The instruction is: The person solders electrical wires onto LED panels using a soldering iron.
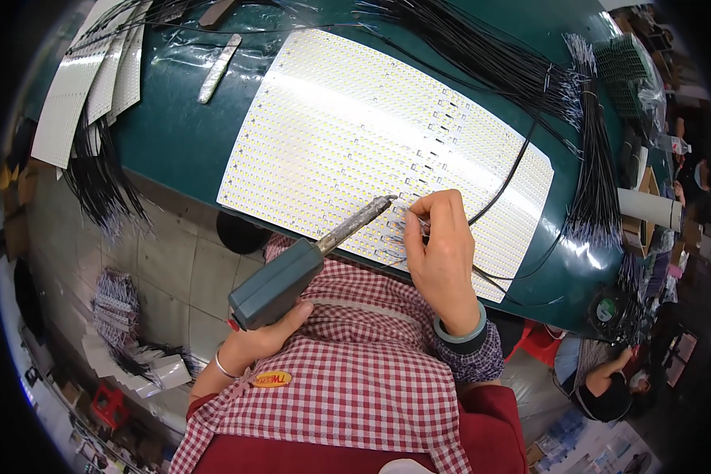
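Observation:
A large white LED panel (308,118), covered in rows of small yellow chips, lies on the green table in front of me. My left hand (270,330) is closed round the grip of a grey soldering gun (275,286). Its metal barrel slants up to the right, and the tip sits over the panel beside my right fingertips. My right hand (444,257) pinches a black cable (504,188) close above the panel. Thin wire ends show by those fingers, though the exact pinch is partly hidden. Whether the tip touches the panel I cannot tell.
Bundles of black cables (466,47) lie along the far side, with another bundle (596,178) at the right. More white panels (79,103) with hanging wires overlap the table's left end. A foil-wrapped strip (220,69) lies beyond the panel. Another person (604,387) sits at lower right.

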Tool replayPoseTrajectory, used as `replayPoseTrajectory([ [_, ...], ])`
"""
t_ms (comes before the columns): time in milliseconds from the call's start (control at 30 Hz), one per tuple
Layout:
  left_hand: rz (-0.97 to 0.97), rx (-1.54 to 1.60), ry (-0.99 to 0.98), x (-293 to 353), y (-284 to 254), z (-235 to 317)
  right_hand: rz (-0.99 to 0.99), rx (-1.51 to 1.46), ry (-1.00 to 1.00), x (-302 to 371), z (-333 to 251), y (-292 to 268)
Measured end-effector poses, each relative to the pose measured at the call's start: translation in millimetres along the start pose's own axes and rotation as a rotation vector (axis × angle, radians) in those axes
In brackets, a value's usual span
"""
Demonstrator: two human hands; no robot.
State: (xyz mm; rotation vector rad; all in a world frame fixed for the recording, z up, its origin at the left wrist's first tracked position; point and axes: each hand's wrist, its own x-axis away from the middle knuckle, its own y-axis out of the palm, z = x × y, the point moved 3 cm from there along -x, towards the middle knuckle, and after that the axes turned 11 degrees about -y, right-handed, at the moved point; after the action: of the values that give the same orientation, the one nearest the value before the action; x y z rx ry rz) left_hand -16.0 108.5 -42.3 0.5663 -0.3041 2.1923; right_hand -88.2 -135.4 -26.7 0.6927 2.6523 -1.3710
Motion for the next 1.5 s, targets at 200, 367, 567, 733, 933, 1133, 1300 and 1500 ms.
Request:
replayPoseTrajectory([
  [200,-0.028,-0.072,-0.032,2.9,-0.1,-15.5,0.055,-0.045,0.046,0.3,1.4,1.5],
  [367,-0.027,-0.081,-0.039,3.9,0.6,-14.9,0.091,-0.087,0.073,1.5,3.6,1.9],
  [567,-0.017,-0.098,-0.051,3.3,2.0,-14.4,0.099,-0.127,0.056,0.6,4.1,-2.2],
  [733,0.002,-0.078,-0.022,3.0,1.6,-14.1,0.076,-0.045,-0.045,3.3,5.7,-4.8],
  [933,0.108,-0.048,0.041,-2.1,5.1,-7.0,0.077,0.063,-0.148,3.8,8.0,-2.8],
  [1133,-0.025,-0.07,-0.034,3.1,2.7,-17.4,0.076,0.115,-0.231,6.9,9.5,-0.1],
  [1300,-0.049,-0.141,0.049,2.5,1.8,-15.2,0.091,0.108,-0.226,6.9,9.5,-0.4],
  [1500,-0.06,-0.158,0.009,4.7,1.4,-24.1,0.099,0.093,-0.2,7.7,8.3,-1.0],
])
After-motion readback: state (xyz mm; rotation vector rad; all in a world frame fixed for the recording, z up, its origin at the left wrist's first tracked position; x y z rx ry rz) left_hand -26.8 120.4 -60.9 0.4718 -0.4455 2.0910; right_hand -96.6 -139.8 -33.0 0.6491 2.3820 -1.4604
